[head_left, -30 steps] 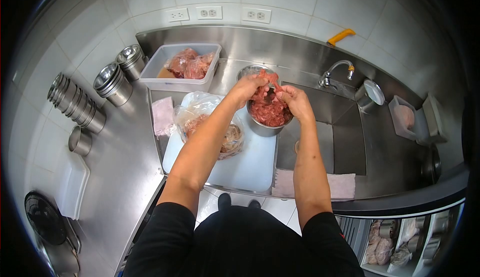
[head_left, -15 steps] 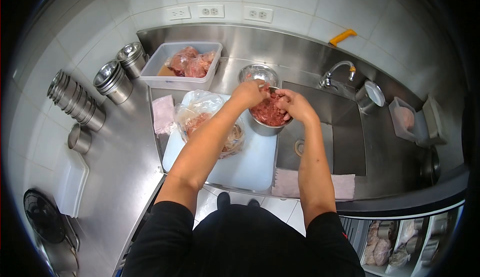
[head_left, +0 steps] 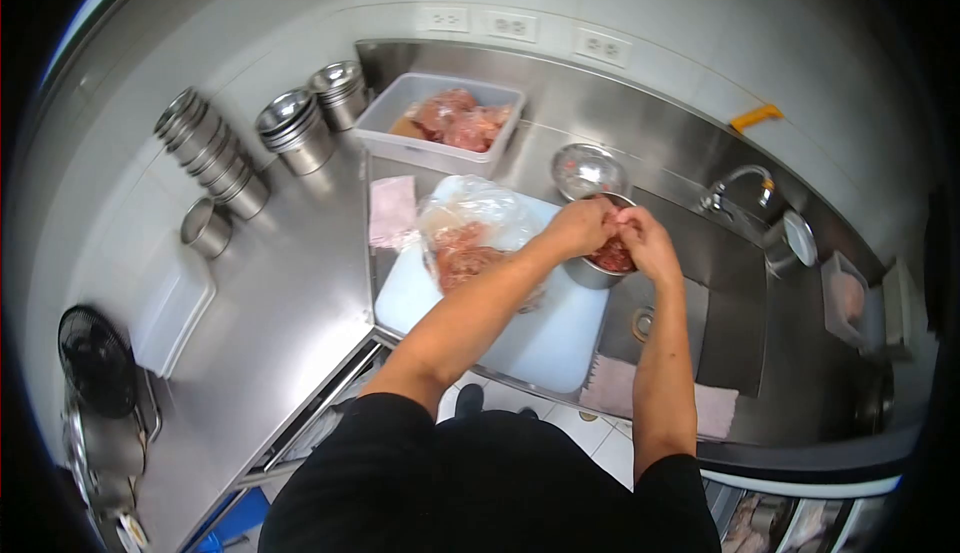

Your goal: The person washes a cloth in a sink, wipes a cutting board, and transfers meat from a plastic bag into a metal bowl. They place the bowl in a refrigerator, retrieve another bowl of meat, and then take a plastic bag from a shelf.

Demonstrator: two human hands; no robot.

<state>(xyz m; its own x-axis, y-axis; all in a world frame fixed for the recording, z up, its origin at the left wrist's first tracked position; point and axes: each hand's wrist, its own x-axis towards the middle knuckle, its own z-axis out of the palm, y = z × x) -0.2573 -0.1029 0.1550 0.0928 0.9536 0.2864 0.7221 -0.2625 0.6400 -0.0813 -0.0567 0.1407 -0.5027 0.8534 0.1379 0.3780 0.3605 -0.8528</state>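
Note:
Red ground meat [head_left: 612,255] fills a round steel pot [head_left: 594,275] at the right edge of a pale blue cutting board [head_left: 555,345]. Over the pot, my left hand [head_left: 588,226] and my right hand [head_left: 645,240] meet with fingers bent together at the fingertips. What they pinch is too small to make out. An opened clear plastic bag [head_left: 490,203] with pinkish meat [head_left: 465,256] lies on the board, left of the pot and partly behind my left forearm. Just behind the pot is a steel bowl [head_left: 588,170] with small red bits in it.
A plastic tub [head_left: 440,157] of bagged meat stands at the back. Stacked steel containers [head_left: 300,133] line the left wall. On the right are a sink [head_left: 735,303], a faucet [head_left: 745,178] and a pink cloth [head_left: 715,408]. Another pink cloth [head_left: 392,210] lies left of the board.
The view has turned, so the counter sits further right and tilted. My hands, apart over the meat before, have come together at the fingertips above the pot.

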